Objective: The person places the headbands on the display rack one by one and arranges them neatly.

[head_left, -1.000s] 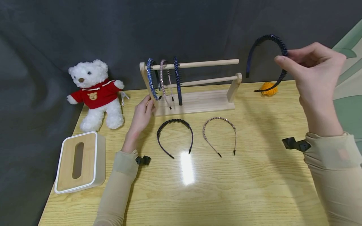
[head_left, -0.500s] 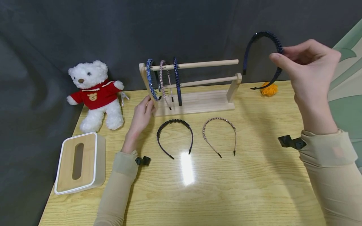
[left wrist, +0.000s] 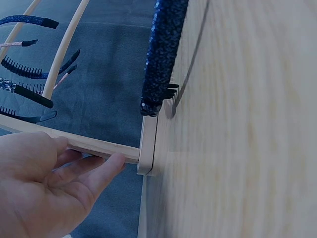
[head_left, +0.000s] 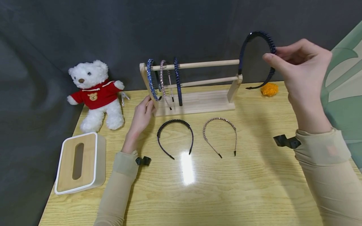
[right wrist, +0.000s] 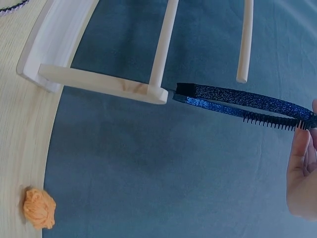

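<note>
A dark navy toothed headband (head_left: 272,47) is pinched between thumb and fingers of my right hand (head_left: 304,62), raised off the right end of the wooden headband rack (head_left: 198,105). In the right wrist view the headband's tips (right wrist: 185,91) lie near the rack's uprights and the free end of its upper rod (right wrist: 242,74). My left hand (head_left: 144,113) grips the foot of the rack's left upright (left wrist: 89,144). On the rods hang a glittery blue headband (head_left: 150,78), a pink braided one (head_left: 162,75) and a navy one (head_left: 177,78).
On the table (head_left: 226,188) before the rack lie a black toothed headband (head_left: 173,121) and a pink beaded one (head_left: 219,118). A white teddy bear (head_left: 96,94) and a tissue box (head_left: 87,163) stand at left. An orange scrunchie-like ball (head_left: 269,89) sits behind, at right.
My right hand has moved left with the navy headband, bringing its far arm up to the rack's right end. My left hand has stayed on the upright.
</note>
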### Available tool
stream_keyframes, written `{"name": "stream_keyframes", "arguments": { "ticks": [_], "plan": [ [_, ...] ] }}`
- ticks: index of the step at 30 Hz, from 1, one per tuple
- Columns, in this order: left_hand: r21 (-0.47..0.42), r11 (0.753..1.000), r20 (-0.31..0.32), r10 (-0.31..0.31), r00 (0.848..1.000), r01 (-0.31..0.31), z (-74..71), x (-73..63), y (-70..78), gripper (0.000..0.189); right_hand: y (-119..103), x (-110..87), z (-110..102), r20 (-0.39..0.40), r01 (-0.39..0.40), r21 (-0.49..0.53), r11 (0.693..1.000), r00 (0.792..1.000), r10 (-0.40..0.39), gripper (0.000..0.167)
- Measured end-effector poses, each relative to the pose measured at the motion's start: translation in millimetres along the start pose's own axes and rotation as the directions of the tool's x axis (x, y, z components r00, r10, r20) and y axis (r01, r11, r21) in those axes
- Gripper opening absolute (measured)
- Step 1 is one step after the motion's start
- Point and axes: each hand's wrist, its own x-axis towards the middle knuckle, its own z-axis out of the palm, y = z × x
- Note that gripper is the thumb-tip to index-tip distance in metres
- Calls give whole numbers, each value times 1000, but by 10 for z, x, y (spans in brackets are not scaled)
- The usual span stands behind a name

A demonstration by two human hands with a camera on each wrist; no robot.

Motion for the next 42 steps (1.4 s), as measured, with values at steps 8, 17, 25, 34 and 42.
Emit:
{"name": "stream_keyframes", "arguments": {
  "ticks": [8,17,25,34,42],
  "plan": [
    [0,1000,-3,-1,1000,1,-2,-13,-6,44,24,-10,105,16,20,3,1000,1000,-20,19],
    [15,1000,-8,2,1000,-2,-2,-17,-12,44,5,-40,233,36,6,43,999,999,-8,20],
    [4,1000,-13,-2,1000,2,1,-7,-11,43,39,-57,304,48,-14,36,999,999,12,20],
    [2,1000,1,2,1000,-2,-2,-6,-2,45,159,-72,379,91,40,4,999,995,-41,23],
    [-5,1000,0,-6,1000,6,-1,5,-14,44,190,-80,440,92,-5,51,999,996,0,22]
  ]
}}
